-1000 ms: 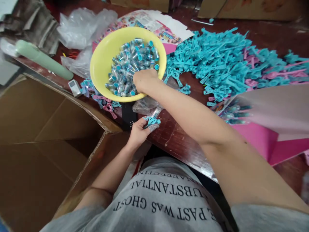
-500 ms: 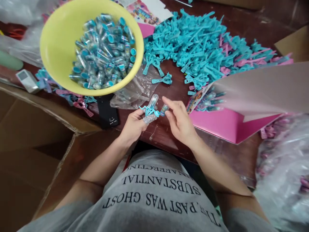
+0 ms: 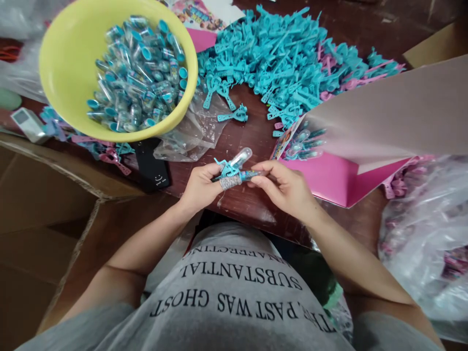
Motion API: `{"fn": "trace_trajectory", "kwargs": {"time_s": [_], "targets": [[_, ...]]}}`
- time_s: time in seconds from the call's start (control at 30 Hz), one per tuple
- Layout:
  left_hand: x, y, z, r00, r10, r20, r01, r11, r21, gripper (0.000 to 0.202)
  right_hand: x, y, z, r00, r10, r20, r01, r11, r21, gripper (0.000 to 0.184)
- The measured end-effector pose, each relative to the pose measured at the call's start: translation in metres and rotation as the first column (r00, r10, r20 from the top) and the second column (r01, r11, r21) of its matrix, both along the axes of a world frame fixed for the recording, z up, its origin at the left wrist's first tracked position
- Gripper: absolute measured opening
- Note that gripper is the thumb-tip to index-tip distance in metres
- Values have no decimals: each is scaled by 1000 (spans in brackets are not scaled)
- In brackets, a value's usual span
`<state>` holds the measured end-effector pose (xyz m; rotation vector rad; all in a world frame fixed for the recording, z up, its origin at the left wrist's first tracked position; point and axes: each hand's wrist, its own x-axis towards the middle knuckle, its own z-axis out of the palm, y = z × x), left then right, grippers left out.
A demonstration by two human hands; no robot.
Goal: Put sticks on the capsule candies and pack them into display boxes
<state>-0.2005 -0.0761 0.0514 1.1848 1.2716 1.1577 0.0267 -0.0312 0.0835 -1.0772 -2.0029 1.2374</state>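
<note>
Right hand: moving towards the left hand, pinching a small clear plastic tube now meeting a turquoise plastic clip
Left hand: pinching that clip above the dark-red wooden bench, as before
Clip: apparently carrying another clear round-ended tube
Join: apparently starting, its fit remaining unclear
Yellow plastic bowl: showing further left than earlier
</note>
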Motion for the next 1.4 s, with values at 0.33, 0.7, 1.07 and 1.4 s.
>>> {"fn": "trace_trajectory", "kwargs": {"time_s": [0.33,0.7,1.07,1.4], "targets": [[3,9,4,958,-230,-173,243,968,58,21,36,-15,4,993,-33,116,32,999,17,46],[55,13,-15,789,-384,479,589,695,-414,50,87,-32,18,919,5,394,-213,848,485,56],[76,60,-47,950,-149,-275,179,980,87,79,97,2,45,674,-372,638,86,897,433,34],[91,70,-65,880,-231,-414,304,945,118,70,44,15,59,218,-256,942,-142,946,290,39]]}}
